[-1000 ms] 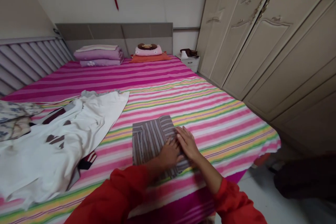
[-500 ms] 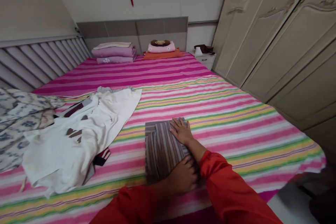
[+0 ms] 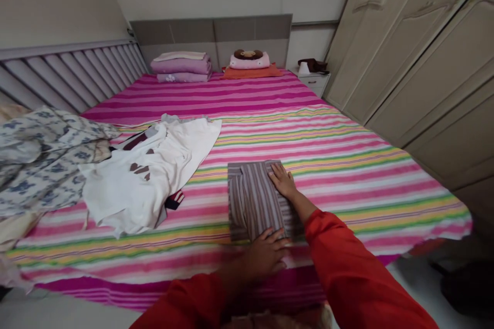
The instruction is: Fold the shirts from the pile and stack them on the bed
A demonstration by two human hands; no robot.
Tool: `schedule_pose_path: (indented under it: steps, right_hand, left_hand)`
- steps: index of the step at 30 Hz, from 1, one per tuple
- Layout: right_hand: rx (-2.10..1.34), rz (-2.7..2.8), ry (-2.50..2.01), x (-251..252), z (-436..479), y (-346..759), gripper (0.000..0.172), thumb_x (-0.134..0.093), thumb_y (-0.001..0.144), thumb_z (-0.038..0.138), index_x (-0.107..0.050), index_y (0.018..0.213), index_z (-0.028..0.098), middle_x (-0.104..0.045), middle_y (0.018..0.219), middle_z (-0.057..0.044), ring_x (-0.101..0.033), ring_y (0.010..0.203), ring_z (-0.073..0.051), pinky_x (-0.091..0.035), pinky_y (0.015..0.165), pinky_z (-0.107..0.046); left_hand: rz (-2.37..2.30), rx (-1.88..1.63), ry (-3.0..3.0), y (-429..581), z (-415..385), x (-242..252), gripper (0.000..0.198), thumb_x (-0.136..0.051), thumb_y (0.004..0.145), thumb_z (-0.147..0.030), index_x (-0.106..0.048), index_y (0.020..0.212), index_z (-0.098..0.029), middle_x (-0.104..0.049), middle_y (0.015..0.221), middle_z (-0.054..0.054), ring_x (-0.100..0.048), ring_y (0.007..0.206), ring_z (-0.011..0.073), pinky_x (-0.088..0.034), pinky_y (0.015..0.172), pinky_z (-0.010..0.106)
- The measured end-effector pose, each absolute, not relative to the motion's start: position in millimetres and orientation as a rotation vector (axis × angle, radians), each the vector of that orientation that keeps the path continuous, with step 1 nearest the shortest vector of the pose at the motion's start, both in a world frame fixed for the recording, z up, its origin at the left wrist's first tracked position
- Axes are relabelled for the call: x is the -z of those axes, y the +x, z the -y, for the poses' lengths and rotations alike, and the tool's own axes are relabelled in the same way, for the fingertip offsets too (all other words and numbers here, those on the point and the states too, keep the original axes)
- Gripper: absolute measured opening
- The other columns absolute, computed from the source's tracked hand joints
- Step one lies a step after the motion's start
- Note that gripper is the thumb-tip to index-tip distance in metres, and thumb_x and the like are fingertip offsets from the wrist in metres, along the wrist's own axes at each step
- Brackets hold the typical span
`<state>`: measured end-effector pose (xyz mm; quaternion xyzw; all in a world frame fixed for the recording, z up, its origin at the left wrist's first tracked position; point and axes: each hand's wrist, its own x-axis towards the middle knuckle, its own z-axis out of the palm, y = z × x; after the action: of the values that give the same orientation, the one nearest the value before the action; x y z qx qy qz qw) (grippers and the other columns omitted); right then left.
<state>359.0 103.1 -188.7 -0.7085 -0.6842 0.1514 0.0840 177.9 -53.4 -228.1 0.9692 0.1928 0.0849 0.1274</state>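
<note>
A folded grey striped garment (image 3: 252,200) lies on the striped bed sheet (image 3: 347,175) near the bed's front edge. My right hand (image 3: 283,181) rests flat on the garment's far right corner, fingers stretched out. My left hand (image 3: 266,254) lies at the garment's near edge, fingers spread and pressing down on the cloth. Both arms wear red sleeves.
A white shirt (image 3: 154,175) with dark marks lies spread to the left, and a blue floral cloth (image 3: 42,159) is heaped beyond it. Folded purple bedding (image 3: 181,67) and a small pillow (image 3: 249,59) sit by the headboard. A wardrobe (image 3: 424,41) lines the right side, a nightstand (image 3: 314,79) beside it.
My hands have slid apart along the folded garment: the right one toward its far corner, the left one back to its near edge. The view has shifted left and back.
</note>
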Motion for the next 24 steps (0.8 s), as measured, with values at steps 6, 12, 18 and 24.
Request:
schedule_pose_path:
  steps: [6, 12, 18, 24]
  right_hand:
    - [-0.278, 1.935, -2.217, 193, -30, 347, 0.057, -0.022, 0.099, 0.049, -0.031, 0.152, 0.027, -0.027, 0.160, -0.004, -0.022, 0.147, -0.025, -0.020, 0.116, -0.049]
    - [-0.218, 1.832, -2.336, 192, -1, 326, 0.055, -0.025, 0.099, 0.032, -0.028, 0.153, 0.025, -0.024, 0.161, -0.005, -0.016, 0.149, -0.023, -0.015, 0.116, -0.053]
    - [-0.166, 1.918, -2.174, 192, -3, 330, 0.053, -0.027, 0.099, 0.038, -0.034, 0.151, 0.027, -0.031, 0.158, -0.004, -0.023, 0.146, -0.024, -0.016, 0.115, -0.056]
    - [-0.089, 1.893, -2.124, 206, -5, 331, 0.051, -0.029, 0.099, 0.040, -0.039, 0.148, 0.027, -0.039, 0.154, -0.005, -0.028, 0.144, -0.027, -0.020, 0.114, -0.054]
  left_hand:
    - [-0.855, -0.545, 2.434, 178, 61, 203, 0.033, -0.035, 0.098, -0.028, -0.067, 0.104, -0.023, -0.074, 0.102, 0.004, -0.065, 0.102, 0.0155, -0.046, 0.097, 0.033]
    - [-1.269, -0.651, 2.440, 203, 0, 184, 0.044, -0.029, 0.097, -0.028, -0.058, 0.129, -0.020, -0.057, 0.139, 0.009, -0.048, 0.132, 0.0220, -0.036, 0.112, 0.046]
    - [-1.496, -0.339, 2.582, 193, -74, 186, 0.049, -0.034, 0.096, -0.040, -0.049, 0.141, -0.027, -0.044, 0.151, 0.007, -0.031, 0.143, 0.0295, -0.021, 0.116, 0.059]
    - [-1.561, -0.365, 2.437, 180, -123, 192, 0.051, -0.033, 0.095, -0.042, -0.045, 0.143, -0.030, -0.041, 0.153, 0.005, -0.027, 0.146, 0.0291, -0.013, 0.118, 0.059]
